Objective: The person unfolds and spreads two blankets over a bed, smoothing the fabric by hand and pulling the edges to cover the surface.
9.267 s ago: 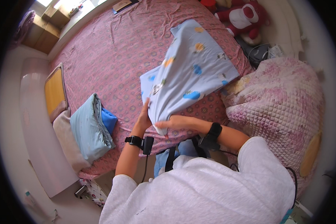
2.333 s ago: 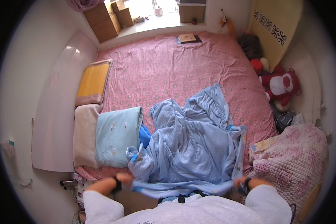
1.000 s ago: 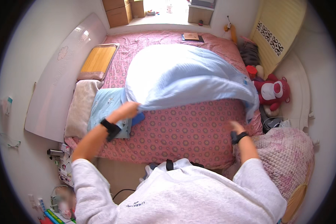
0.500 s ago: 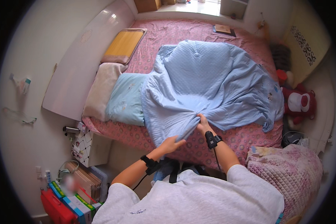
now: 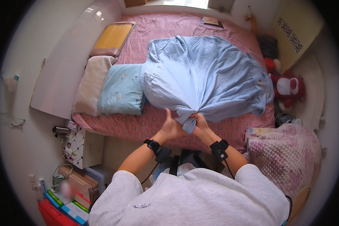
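Note:
A light blue quilt lies spread over the bed, its near edge gathered into a twisted bunch with folds fanning outward. My right hand is closed around this bunch at the bed's near side. Against the left of the bunch is my left hand, thumb raised and apart; its fingertips are partly hidden by the cloth. Left of the quilt lies a pale turquoise pillow with small prints, and beside it a beige pillow.
The bed has a pink patterned sheet. A tan mat-topped pillow lies farther back. Right of the bed are a red plush bear and a quilted pink-white cover. A white cabinet and boxes stand at lower left.
The quilt's near edge has been gathered into a tighter bunch, and its far part has flattened and shifted. My left hand has moved up beside my right. The view has shifted slightly.

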`<act>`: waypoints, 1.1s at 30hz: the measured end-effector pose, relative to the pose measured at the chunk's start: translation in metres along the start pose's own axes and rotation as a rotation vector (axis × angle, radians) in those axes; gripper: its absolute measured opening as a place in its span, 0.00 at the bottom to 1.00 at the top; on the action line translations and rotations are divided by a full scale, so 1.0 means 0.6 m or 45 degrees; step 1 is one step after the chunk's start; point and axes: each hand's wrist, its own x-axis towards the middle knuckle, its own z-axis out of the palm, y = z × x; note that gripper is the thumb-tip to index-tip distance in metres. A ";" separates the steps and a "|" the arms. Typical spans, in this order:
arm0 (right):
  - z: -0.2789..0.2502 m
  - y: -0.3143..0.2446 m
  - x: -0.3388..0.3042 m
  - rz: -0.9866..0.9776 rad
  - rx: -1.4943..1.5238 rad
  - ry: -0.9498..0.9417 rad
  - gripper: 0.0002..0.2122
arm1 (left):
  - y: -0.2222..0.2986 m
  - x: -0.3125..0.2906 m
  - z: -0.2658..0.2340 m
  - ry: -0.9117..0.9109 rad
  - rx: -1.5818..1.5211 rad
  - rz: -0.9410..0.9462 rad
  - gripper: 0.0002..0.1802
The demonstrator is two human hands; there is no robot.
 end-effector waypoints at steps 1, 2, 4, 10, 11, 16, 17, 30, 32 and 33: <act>-0.004 0.013 -0.016 0.001 -0.025 -0.069 0.16 | 0.008 0.002 0.003 0.003 -0.098 0.289 0.50; -0.013 0.033 -0.028 -0.118 -0.058 -0.025 0.18 | 0.021 -0.009 0.019 0.035 -0.054 0.421 0.46; -0.024 0.075 -0.048 -0.137 -0.037 -0.072 0.19 | 0.050 -0.045 0.036 0.256 0.085 0.601 0.37; -0.046 0.126 -0.067 -0.200 0.180 0.002 0.27 | 0.034 -0.184 0.100 0.445 0.398 0.434 0.18; -0.058 0.120 -0.055 -0.177 0.122 -0.010 0.29 | 0.018 -0.212 0.110 0.457 0.534 0.413 0.17; -0.132 0.004 -0.010 -0.690 -0.177 0.390 0.32 | -0.034 -0.367 0.156 0.520 0.679 0.160 0.15; -0.120 -0.015 -0.013 -0.763 -0.209 0.485 0.32 | -0.035 -0.394 0.155 0.536 0.683 0.172 0.15; -0.523 0.018 -0.289 0.103 -0.981 1.079 0.12 | -0.005 -0.439 -0.389 1.221 1.280 -0.318 0.12; -0.498 0.081 -0.327 0.126 -0.674 1.365 0.16 | -0.028 -0.464 -0.419 0.952 2.594 -0.476 0.10; -0.489 0.090 -0.347 0.022 -0.435 1.391 0.15 | -0.024 -0.445 -0.442 1.073 2.234 -0.509 0.10</act>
